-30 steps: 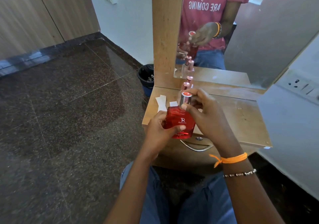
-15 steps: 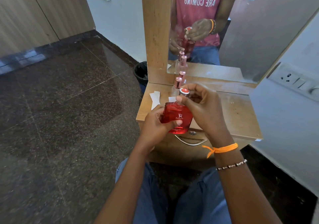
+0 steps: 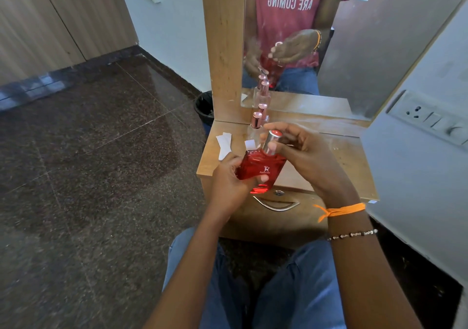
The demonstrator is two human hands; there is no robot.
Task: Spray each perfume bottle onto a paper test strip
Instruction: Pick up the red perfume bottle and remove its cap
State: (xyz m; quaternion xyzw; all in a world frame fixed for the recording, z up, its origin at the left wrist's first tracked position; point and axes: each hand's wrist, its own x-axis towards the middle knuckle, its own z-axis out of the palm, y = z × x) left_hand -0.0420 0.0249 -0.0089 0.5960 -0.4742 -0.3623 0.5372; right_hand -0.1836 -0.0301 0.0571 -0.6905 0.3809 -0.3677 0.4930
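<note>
Here, going from the left of the frame, the floor is dark stone and a black bin (image 3: 203, 105) sits just left of the wooden dresser (image 3: 342, 156). On the dresser's left part, a little above centre frame, lie white paper strips (image 3: 224, 145), flat and close to the edge, probably so they are easy to pick up once a bottle is ready. Just right of them stands a clear bottle (image 3: 256, 126) with a pink cap, back near the mirror (image 3: 354, 50) (a second one behind it is hard to separate from its reflection).

At centre frame the left hand (image 3: 229, 180) wraps its fingers around the lower body of the red perfume bottle (image 3: 260, 170), bracing it in the air in front of the dresser edge. The right hand (image 3: 306, 151) pinches the silver cap (image 3: 272, 141) between thumb and fingertips; that looks like a grip for pulling the cap off. Whether the cap has lifted at all I cannot tell. No strip is in either hand.
</note>
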